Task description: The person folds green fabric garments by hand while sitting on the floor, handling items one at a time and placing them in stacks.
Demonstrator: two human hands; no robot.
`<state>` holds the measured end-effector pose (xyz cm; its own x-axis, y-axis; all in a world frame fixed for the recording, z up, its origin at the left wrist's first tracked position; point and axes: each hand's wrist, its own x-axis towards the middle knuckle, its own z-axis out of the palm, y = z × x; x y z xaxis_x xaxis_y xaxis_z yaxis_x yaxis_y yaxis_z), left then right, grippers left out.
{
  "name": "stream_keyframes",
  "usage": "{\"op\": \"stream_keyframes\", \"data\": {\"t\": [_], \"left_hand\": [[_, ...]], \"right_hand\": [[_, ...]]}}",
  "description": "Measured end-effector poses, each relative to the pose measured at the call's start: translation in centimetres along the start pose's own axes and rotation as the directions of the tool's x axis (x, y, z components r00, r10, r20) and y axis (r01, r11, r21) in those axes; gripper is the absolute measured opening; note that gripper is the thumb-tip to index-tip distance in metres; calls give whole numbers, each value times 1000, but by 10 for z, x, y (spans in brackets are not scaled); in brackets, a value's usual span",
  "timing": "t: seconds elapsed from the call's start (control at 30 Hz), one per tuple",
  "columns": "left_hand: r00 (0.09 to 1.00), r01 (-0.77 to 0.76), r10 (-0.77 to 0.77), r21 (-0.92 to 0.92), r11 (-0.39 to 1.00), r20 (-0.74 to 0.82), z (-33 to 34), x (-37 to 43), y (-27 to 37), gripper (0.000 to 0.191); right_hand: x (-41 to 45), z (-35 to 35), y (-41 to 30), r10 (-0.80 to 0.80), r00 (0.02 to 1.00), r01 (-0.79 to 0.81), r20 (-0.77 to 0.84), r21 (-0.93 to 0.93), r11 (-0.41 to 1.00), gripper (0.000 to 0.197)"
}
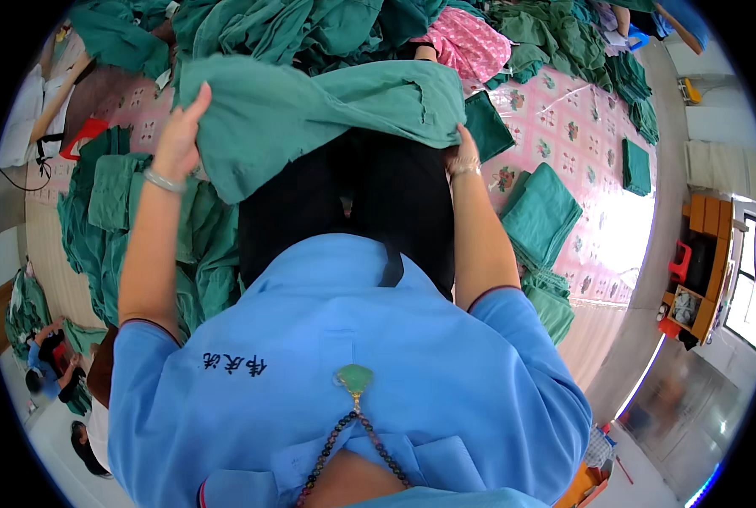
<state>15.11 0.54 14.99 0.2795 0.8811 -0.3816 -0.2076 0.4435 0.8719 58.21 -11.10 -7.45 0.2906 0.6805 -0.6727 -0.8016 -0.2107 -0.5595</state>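
Note:
A green cloth is stretched across above my black-trousered lap, its middle twisted and its near left corner hanging down. My left hand grips its left end, thumb raised, a pale bangle on the wrist. At the right end my right hand pinches the edge; that wrist wears a bracelet. Just beyond my right hand lies a folded dark green cloth. A neat stack of folded green cloths sits right of my forearm. Loose green cloths heap beside my left arm.
A large pile of green cloths runs along the far side. The floor covering is pink and patterned. Another folded green cloth lies far right. Other people sit at the upper left, upper right and lower left. A wooden shelf stands right.

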Motion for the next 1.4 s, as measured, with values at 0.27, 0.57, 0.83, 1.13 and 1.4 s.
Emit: {"op": "stream_keyframes", "data": {"t": [0.27, 0.57, 0.83, 1.13, 1.4], "left_hand": [[829, -550, 533, 67, 833, 169, -65, -60, 89, 32], [976, -172, 83, 483, 859, 201, -170, -93, -16, 34], [950, -158, 175, 84, 984, -260, -101, -45, -23, 32], [964, 13, -6, 23, 1000, -265, -117, -42, -21, 36], [951, -305, 297, -105, 947, -82, -154, -67, 47, 38]], "right_hand": [[-137, 22, -98, -541, 832, 543, -122, -24, 839, 27], [-199, -140, -21, -668, 674, 433, 315, -901, 11, 15], [-138, -83, -81, -216, 946, 322, 242, -616, 719, 12], [-136, -55, -92, -69, 984, 147, 162, -536, 832, 21], [-190, 19, -206, -481, 811, 585, 334, -437, 683, 24]]}}
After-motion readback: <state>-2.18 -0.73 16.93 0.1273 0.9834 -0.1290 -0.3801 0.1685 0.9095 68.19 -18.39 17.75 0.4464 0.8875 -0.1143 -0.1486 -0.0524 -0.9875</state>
